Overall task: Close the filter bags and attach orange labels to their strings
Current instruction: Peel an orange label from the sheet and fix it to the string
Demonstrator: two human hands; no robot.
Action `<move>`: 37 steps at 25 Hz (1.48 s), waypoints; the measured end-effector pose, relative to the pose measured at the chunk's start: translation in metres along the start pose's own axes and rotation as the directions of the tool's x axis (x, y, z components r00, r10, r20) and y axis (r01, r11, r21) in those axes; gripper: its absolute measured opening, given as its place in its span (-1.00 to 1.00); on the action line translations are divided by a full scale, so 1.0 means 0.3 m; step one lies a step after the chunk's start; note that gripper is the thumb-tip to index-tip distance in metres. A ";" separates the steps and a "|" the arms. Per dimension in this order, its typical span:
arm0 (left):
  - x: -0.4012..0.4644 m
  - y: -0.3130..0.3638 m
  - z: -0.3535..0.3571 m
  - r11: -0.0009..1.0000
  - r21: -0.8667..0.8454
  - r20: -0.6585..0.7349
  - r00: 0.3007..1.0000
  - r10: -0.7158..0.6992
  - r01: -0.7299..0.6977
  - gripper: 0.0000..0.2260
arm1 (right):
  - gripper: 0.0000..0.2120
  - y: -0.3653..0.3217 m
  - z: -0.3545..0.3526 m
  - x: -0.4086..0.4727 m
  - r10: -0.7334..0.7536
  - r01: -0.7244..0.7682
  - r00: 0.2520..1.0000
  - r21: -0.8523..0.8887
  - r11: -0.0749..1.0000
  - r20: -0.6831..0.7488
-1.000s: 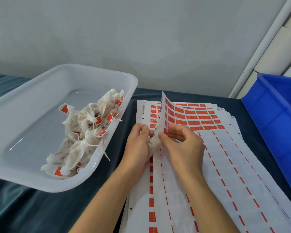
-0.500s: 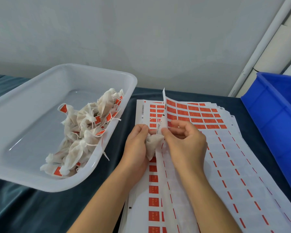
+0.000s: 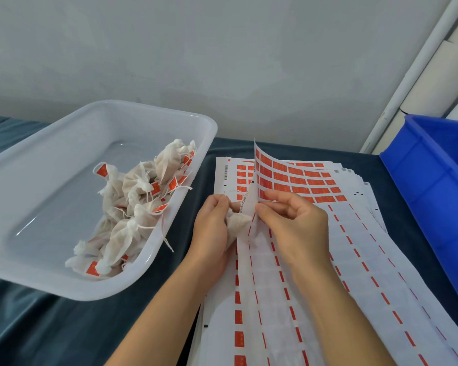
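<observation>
Your left hand (image 3: 214, 228) grips a bag (image 3: 237, 225), its fingers (image 3: 220, 204) curled round the gathered neck. Just right of them, your right hand (image 3: 296, 220) pinches the lifted edge of the top sheet (image 3: 280, 178), curling it up off the stack (image 3: 328, 286) on the bench (image 3: 64, 326). Left of your fingers, a tray (image 3: 37, 273) holds the labelled bags (image 3: 132, 215); a blue bin (image 3: 439, 186) stands well to the right.

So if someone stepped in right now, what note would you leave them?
Left hand: holds an unlabelled filter bag.
Right hand: pinches the lifted edge of the top label sheet.
Done: a pile of tied, labelled bags in the white tray.
Left: peel an orange label, stick it on this bag's string, drop the bag in the tray. Whether more bags wait is not visible.
</observation>
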State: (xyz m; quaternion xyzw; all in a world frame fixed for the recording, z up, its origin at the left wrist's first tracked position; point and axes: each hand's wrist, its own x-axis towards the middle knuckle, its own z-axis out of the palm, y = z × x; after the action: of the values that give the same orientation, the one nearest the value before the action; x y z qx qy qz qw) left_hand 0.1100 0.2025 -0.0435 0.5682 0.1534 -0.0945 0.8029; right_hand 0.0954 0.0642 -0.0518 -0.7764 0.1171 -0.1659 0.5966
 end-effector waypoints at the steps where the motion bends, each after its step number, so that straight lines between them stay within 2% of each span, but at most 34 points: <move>1: 0.000 0.001 -0.001 1.000 0.006 -0.003 1.000 0.004 -0.004 -0.73 | -0.81 -0.002 -0.005 0.001 -0.011 0.011 1.000 -0.010 1.000 0.005; 10: 0.003 -0.001 -0.001 0.987 0.110 -0.007 0.993 0.121 -0.119 -0.80 | -0.82 -0.018 0.009 -0.017 -0.224 0.215 0.974 -0.202 0.955 -0.020; 17: -0.009 -0.009 -0.001 0.892 0.305 0.048 0.941 0.335 -0.333 -0.81 | -0.86 0.014 0.016 -0.002 -0.162 0.140 0.983 -0.217 0.966 -0.087; 19: -0.030 -0.007 0.004 0.814 0.386 0.072 0.894 0.442 -0.434 -0.83 | -0.86 0.020 0.017 0.001 -0.142 0.121 0.986 -0.210 0.970 -0.085; 22: -0.072 0.003 0.008 0.613 0.471 0.137 0.739 0.660 -0.634 -0.85 | -0.87 0.026 0.027 0.003 -0.109 0.096 0.993 -0.206 0.974 -0.050; 24: -0.096 0.007 0.007 0.512 0.451 0.223 0.648 0.728 -0.731 -0.87 | -0.86 0.027 0.033 0.004 -0.095 0.087 0.995 -0.197 0.977 -0.028; 25: -0.103 0.008 0.008 0.508 0.433 0.256 0.642 0.723 -0.745 -0.88 | -0.85 0.027 0.034 0.005 -0.093 0.087 0.995 -0.188 0.978 -0.022; 27: -0.101 0.003 0.012 0.559 0.434 0.286 0.696 0.659 -0.707 -0.88 | -0.84 0.028 0.029 0.006 -0.093 0.090 0.996 -0.178 0.980 -0.008; 30: -0.080 -0.010 0.008 0.599 0.522 0.262 0.783 0.564 -0.607 -0.86 | -0.83 0.026 0.022 0.008 -0.086 0.083 0.996 -0.201 0.976 -0.009; 37: -0.044 -0.033 -0.002 0.630 0.592 0.249 0.858 0.449 -0.502 -0.90 | -0.82 0.011 0.007 0.013 -0.074 0.050 0.988 -0.174 0.984 -0.136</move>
State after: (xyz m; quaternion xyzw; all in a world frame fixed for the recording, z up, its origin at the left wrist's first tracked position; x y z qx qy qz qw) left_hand 0.0944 0.1994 -0.0479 0.8221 -0.0746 0.0521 0.5621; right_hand 0.0998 0.0636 -0.0549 -0.8139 0.1487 -0.2288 0.5129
